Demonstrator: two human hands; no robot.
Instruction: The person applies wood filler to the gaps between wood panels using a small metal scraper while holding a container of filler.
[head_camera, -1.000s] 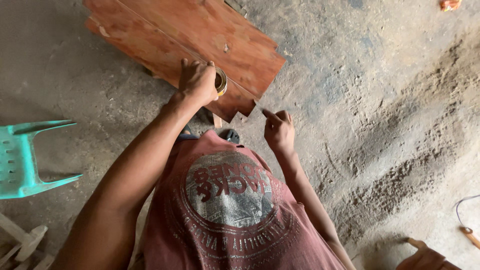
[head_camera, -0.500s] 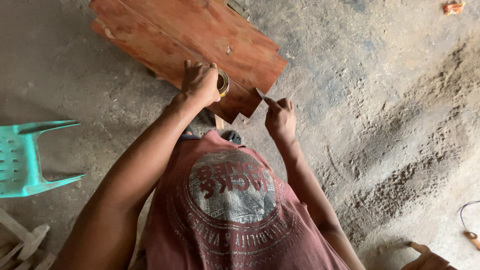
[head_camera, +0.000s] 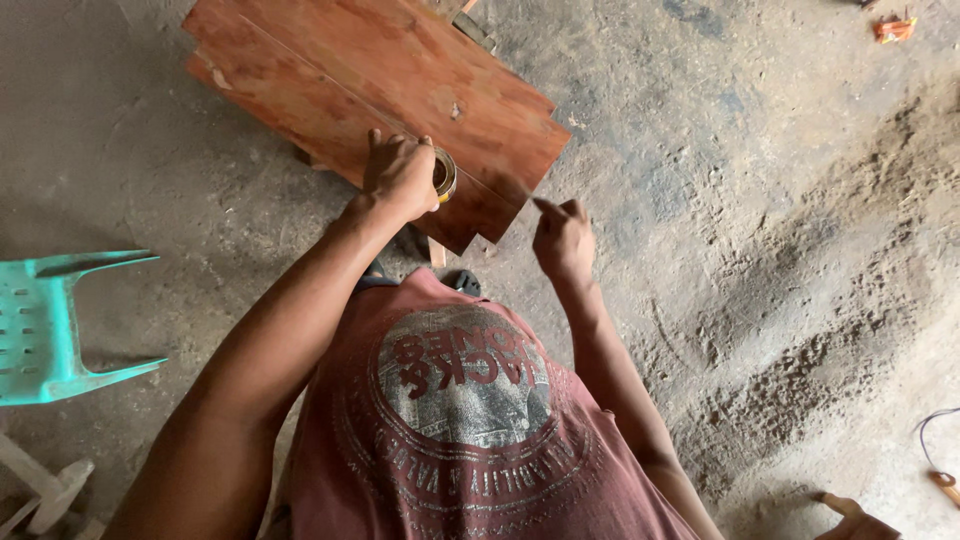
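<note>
1. Two hands working at the near edge of the reddish wooden board (head_camera: 380, 75): left hand (head_camera: 400, 178) is closing around a small round tin (head_camera: 444, 175), pressing it on the board; right hand (head_camera: 562, 238) is pinching a thin stick-like tool (head_camera: 541, 206), fingers curled, just off the board's notched corner.
2. Judging the step: keeping the tin upright and steadied, tool tip moving in short strokes.
3. Labels: tin is showing a yellow rim, print unreadable. Round printed emblem on the maroon shirt (head_camera: 465, 400), below both hands.
4. Teal plastic chair (head_camera: 50, 325) sitting far left of the left arm.
</note>
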